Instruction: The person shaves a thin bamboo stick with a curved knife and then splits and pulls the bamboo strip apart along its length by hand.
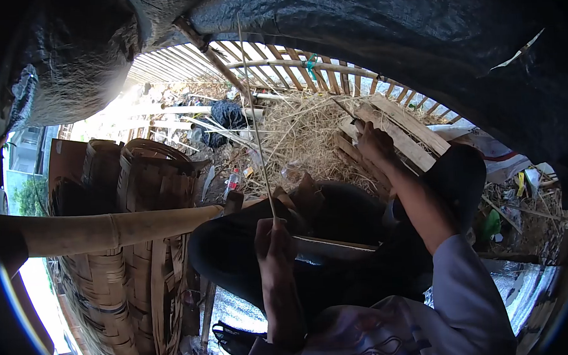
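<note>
A long, thin bamboo strip [256,127] rises from my left hand [275,242], whose fingers are closed around its lower end above my lap. It stands nearly upright, leaning slightly left, its top reaching the dark sheet overhead. My right hand [375,142], stretched forward to the right, is closed on the handle of a knife [346,108]. The narrow blade points forward and left over a heap of bamboo shavings [304,134], apart from the strip. Wooden planks [400,133] lie just beyond my right hand.
To my left stand woven bamboo baskets [153,184], with a thick bamboo pole [113,231] crossing in front. A slatted bamboo fence [317,70] closes the far side. Dark plastic sheeting [353,19] hangs low overhead. A plastic bottle [233,180] and black plastic bags [228,114] lie among the litter.
</note>
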Demonstrator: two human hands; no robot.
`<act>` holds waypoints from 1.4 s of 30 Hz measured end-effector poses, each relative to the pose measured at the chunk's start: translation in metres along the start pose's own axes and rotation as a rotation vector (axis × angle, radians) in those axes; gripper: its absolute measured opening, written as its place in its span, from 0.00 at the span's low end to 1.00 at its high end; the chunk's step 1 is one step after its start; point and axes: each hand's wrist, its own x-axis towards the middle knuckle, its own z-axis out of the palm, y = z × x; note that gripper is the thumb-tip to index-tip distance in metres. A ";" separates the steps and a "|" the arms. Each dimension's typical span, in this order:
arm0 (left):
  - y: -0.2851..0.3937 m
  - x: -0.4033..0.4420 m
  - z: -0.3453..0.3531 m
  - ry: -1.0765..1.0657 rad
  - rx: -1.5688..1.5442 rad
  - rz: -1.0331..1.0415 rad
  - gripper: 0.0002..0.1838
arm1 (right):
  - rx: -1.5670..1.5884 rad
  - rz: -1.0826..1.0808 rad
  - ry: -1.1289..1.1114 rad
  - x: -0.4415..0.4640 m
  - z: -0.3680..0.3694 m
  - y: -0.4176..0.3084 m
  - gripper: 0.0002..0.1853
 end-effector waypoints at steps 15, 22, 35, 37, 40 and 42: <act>-0.009 0.009 0.010 0.037 0.059 0.015 0.08 | 0.445 -0.552 -0.204 -0.098 -0.029 -0.110 0.16; -0.009 0.002 0.015 -0.040 -0.015 -0.058 0.10 | 0.405 -0.581 -0.087 -0.084 -0.047 -0.113 0.17; 0.002 0.002 0.001 0.066 0.033 0.059 0.07 | 0.374 -0.374 -0.225 -0.084 -0.012 -0.088 0.17; 0.002 0.004 0.002 0.060 0.037 0.075 0.07 | 0.439 -0.415 -0.240 -0.094 -0.012 -0.101 0.16; 0.000 0.003 0.003 0.070 0.040 0.042 0.07 | 0.575 -0.550 -0.270 -0.110 -0.034 -0.116 0.15; -0.003 0.002 0.002 0.025 0.060 0.002 0.10 | 0.562 -0.549 -0.250 -0.108 -0.034 -0.118 0.15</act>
